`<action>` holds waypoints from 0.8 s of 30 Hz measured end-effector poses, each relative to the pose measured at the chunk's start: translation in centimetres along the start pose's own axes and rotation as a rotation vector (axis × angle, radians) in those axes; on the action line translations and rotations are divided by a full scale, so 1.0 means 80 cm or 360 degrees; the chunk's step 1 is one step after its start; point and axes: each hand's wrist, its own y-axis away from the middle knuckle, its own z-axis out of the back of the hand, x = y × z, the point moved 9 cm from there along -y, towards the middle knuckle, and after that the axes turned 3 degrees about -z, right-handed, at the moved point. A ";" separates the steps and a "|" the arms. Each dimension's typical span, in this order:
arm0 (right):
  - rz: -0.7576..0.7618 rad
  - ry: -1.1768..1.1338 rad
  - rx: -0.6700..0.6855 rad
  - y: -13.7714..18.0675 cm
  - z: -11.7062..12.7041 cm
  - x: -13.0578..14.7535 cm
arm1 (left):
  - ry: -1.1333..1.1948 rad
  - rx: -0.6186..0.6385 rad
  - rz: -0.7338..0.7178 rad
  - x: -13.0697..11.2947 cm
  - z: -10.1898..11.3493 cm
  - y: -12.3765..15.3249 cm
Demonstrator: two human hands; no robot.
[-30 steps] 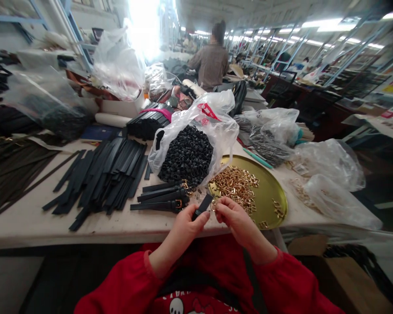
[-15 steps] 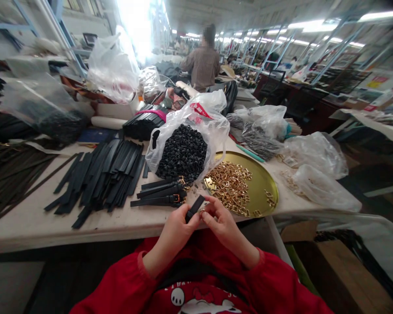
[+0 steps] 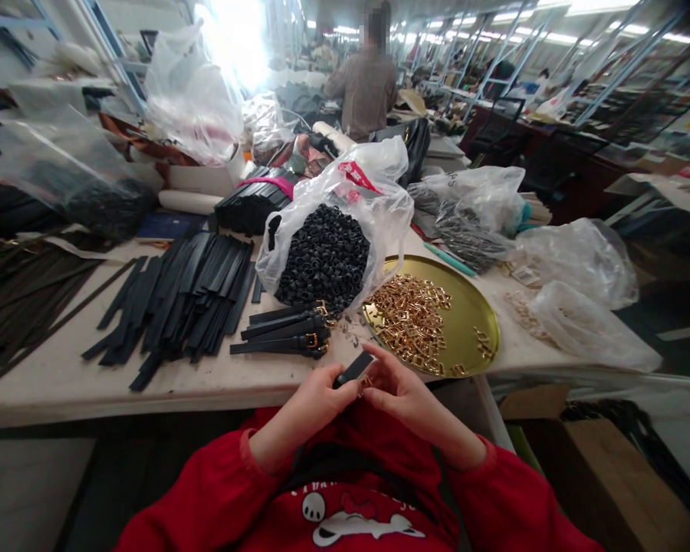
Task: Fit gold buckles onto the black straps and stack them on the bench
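My left hand (image 3: 316, 399) pinches the end of a short black strap (image 3: 353, 369) just in front of the table edge. My right hand (image 3: 399, 387) is closed against the strap's end, its fingertips on a small gold buckle (image 3: 366, 381) that is mostly hidden. Right behind the hands lie three finished black straps with gold buckles (image 3: 287, 333). A round gold tray (image 3: 477, 326) at the right holds a heap of gold buckles (image 3: 411, 320). An open plastic bag of small black loops (image 3: 325, 257) stands behind the finished straps.
A spread of loose black straps (image 3: 178, 303) covers the table's left half. Clear plastic bags (image 3: 575, 264) lie at the right and back. A person in a brown top (image 3: 368, 88) stands with their back to me further off. Cardboard boxes (image 3: 615, 475) sit on the floor at the right.
Both hands have stayed together on the strap and sunk slightly toward my body. The strap's free end has tilted lower. The camera view has shifted a little.
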 end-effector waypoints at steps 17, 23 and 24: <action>-0.0286 -0.0972 -0.0392 0.011 -0.021 -0.044 | -0.0581 0.0054 -0.0399 -0.040 -0.001 0.029; -0.0085 -0.0873 -0.0582 0.019 -0.013 -0.034 | -0.0267 0.0055 -0.0313 -0.034 0.004 0.040; -0.0086 -0.0806 -0.0573 0.021 -0.016 -0.034 | -0.0192 0.0057 -0.0310 -0.032 0.004 0.042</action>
